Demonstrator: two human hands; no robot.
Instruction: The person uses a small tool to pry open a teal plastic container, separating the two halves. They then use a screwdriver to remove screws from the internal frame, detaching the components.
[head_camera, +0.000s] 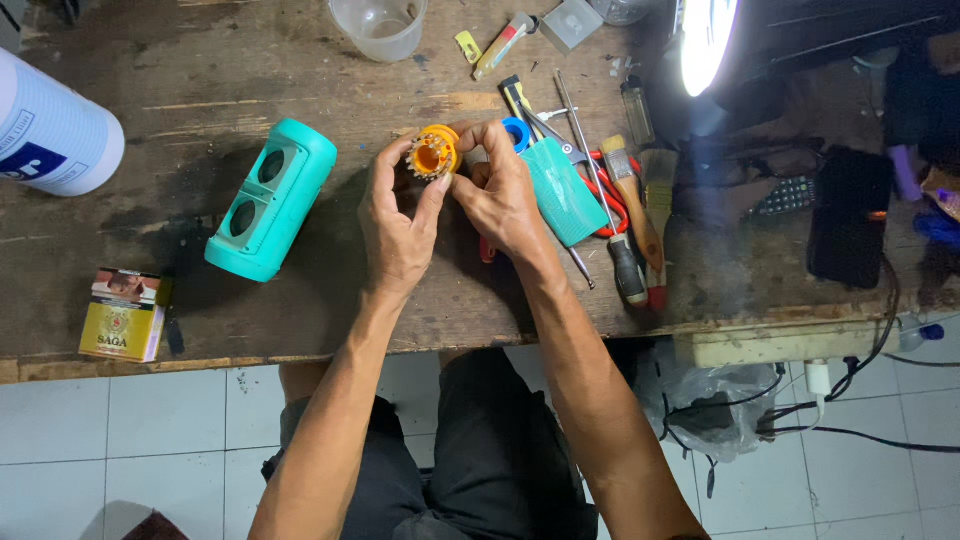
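Both hands pinching one small thing: left hand and right hand curling fingers around a little orange toothed wheel, lifting it just over the wooden table, likely for a closer look. Lying left of the hands, a teal speaker shell; right, tools. Hiding underneath: the wheel's far side.
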